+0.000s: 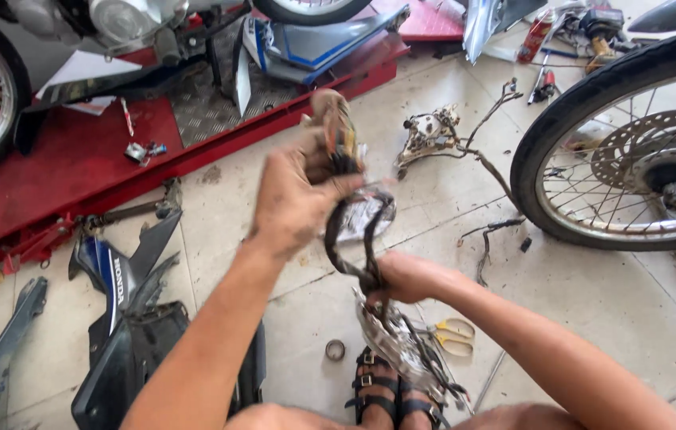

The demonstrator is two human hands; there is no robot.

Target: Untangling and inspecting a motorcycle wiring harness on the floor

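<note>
My left hand [294,195] is raised in the middle of the view and grips the upper part of a dirty black wire bundle [351,231], which loops down in front of it. My right hand [403,277] is closed on the same bundle lower down, where the wires knot together. Below that hand the bundle trails on with clear plastic wrapping [394,342] over my sandalled foot [382,390]. The top of the bundle ends in a blurred brownish connector [336,119] above my left hand.
A motorcycle front wheel [633,135] with a brake disc stands at the right. A red lift ramp [75,159] crosses the upper left. Blue and black body panels [123,318] lie at the lower left. Yellow-handled scissors [453,334], a small ring [336,349] and another wire harness [437,135] lie on the tiled floor.
</note>
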